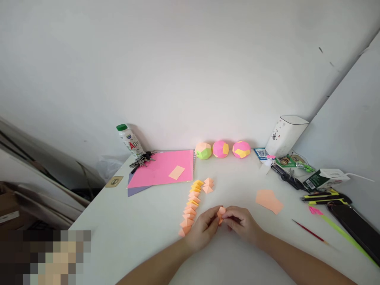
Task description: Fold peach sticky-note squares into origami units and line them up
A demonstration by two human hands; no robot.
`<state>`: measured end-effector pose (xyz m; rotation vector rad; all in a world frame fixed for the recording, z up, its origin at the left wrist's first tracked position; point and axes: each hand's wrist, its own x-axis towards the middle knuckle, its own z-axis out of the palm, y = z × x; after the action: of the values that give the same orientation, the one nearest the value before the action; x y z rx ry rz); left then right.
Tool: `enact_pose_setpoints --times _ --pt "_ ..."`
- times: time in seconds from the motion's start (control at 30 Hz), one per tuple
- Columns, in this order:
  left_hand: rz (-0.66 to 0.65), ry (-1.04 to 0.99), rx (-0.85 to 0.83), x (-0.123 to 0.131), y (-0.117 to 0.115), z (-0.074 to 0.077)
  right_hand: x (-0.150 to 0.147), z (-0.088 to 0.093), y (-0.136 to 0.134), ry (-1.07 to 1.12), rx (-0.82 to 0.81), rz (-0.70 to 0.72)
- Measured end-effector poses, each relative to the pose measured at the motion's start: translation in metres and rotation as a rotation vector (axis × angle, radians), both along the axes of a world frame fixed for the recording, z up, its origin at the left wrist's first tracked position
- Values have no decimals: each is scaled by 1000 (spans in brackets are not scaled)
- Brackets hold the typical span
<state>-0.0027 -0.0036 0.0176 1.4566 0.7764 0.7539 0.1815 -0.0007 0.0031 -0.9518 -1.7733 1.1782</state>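
Between my fingertips, low in the middle of the head view, is a small folded piece of peach paper (221, 212). My left hand (203, 226) pinches it from the left, and my right hand (241, 222) grips its right side; the fingers partly hide it. A row of folded peach and orange paper units (190, 210) runs along the table just left of my left hand. Two or so more peach folded units (208, 185) lie beyond my hands. Flat peach paper (269, 200) rests to the right of my right hand.
Three paper balls (221, 149) line the wall. A pink sheet (166, 168) with keys (143, 159) lies back left, near a white bottle (130, 140). To the right are a thin red brush-like stick (310, 230), a yellow-black cutter (325, 196), a black phone-like object (356, 227) and a white container (286, 136).
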Motion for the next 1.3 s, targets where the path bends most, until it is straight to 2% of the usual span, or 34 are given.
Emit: enact_pose_setpoints --times 0.1,0.2,0.4,0.5,0.6,0.87,1.3 --pt "-18 29 74 -1 -1 2 -1 2 -1 -7 -100 -12" --pt "-20 47 98 -1 -1 -3 0 2 -1 17 -184 -15" --pt "103 35 -41 0 1 -22 2 4 -3 132 -292 -32" --pt "114 34 17 0 1 -26 0 5 -3 39 -228 1" --pt "80 81 143 -1 1 -28 -4 4 -3 -91 -130 -3" --pt "24 142 333 -1 -1 -26 -5 -4 -3 -160 25 -34" --pt "21 70 120 -4 0 -27 -2 -1 -1 -111 1 -30"
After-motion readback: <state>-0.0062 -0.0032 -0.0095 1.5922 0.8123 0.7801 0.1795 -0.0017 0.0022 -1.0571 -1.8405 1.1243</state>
